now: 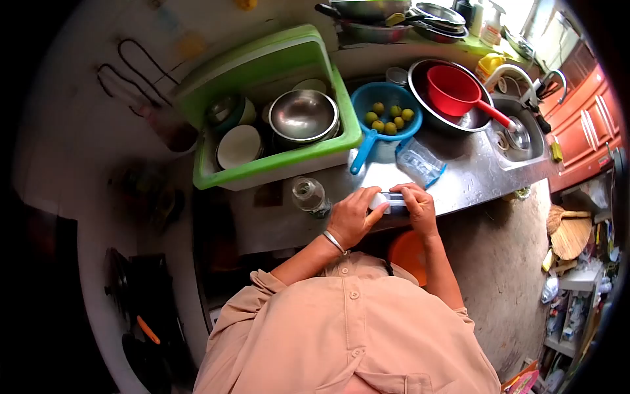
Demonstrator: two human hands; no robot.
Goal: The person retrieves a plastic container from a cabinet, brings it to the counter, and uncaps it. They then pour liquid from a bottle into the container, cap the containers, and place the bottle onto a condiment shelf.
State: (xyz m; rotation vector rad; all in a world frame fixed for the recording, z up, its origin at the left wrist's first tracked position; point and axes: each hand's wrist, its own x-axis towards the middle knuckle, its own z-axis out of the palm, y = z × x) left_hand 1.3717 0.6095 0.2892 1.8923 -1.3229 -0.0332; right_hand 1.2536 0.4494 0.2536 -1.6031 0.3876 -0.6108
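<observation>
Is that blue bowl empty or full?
Neither: several round yellow-green fruits lie inside the blue bowl, with its bare wall showing around them.

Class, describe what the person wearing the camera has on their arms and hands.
Both the left hand and right hand are ungloved. A narrow, silvery bracelet circles the left wrist; the right wrist shows none. The tan sleeves leave the forearms bare, and the left one looks folded back.

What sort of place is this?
Probably a kitchen, perhaps a home one: a sink with a curved faucet is set into the metal counter, a green bin holds bowls, and a blue strainer holds round green fruits.
</observation>
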